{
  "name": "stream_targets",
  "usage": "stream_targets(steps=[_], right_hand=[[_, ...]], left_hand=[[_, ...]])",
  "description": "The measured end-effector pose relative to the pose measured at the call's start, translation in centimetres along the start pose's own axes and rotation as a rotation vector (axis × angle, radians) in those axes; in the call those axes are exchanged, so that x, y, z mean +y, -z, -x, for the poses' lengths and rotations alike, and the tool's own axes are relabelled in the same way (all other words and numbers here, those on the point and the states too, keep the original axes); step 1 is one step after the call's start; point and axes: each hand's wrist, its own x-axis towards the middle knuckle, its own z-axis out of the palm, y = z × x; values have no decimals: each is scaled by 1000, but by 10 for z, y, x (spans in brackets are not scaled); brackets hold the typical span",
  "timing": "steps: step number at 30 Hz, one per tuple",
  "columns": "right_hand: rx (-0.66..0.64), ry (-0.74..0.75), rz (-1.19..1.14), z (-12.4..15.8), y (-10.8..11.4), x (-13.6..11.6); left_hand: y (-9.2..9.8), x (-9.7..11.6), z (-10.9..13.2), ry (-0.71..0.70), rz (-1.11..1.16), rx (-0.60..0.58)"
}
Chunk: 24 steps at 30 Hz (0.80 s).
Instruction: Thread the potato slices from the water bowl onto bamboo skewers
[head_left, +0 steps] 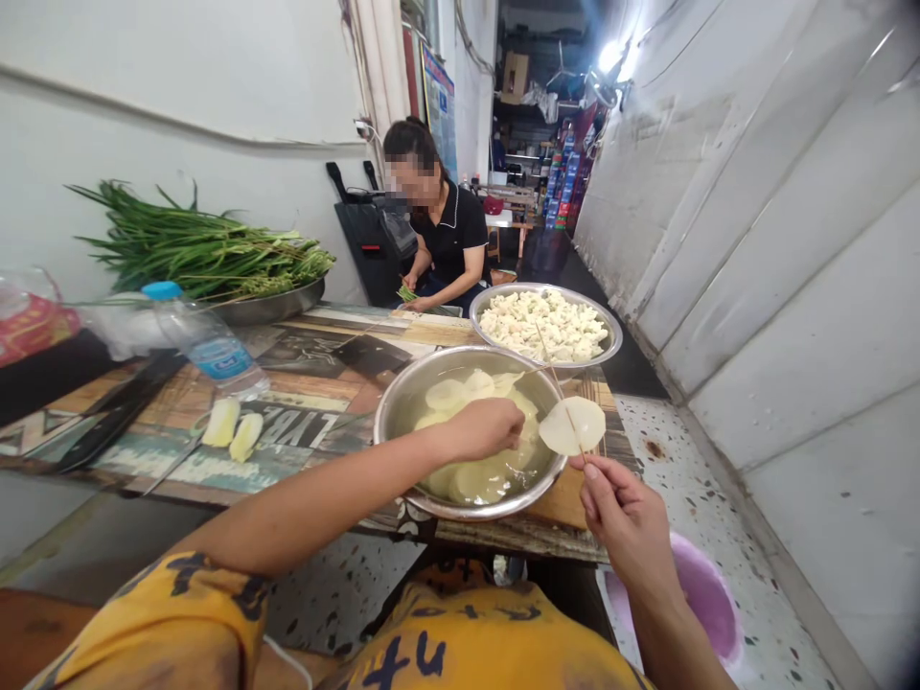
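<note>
My right hand (622,503) pinches the lower end of a thin wooden skewer (557,383). One pale, round potato slice (573,426) is threaded on the skewer, just above my fingers. My left hand (485,428) is over the steel bowl (384,412), its fingers curled downward near the water. Whatever those fingertips may hold is hidden. Several thin potato slices (449,395) lie in the water around and under this hand.
A second steel bowl (614,340) of cauliflower pieces (542,321) stands behind. On the left are a water bottle (216,350), a knife (119,412), pale vegetable pieces (222,422) and greens (208,244) in a basin. A person (449,225) sits across, handling green stalks. A purple tub (708,599) stands at lower right.
</note>
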Motion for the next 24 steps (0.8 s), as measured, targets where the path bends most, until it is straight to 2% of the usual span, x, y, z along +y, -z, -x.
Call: stream_targets(steps=[4,7,11,17,24], right_hand=[[-94,-3,33,7,4,-1],[-137,-21,55,15,7,3],[-113,-32,111,21,12,10],[-140,-13,170,20,14,11],[-145,-31,107,18,11,12]], left_hand=[[12,-10,-3,115,523,221],[22,-15,-5,276,929,417],[32,-15,-7,419,1266,676],[36,-16,-7,396,1313,904],[34,-17,-7,367,1276,916]])
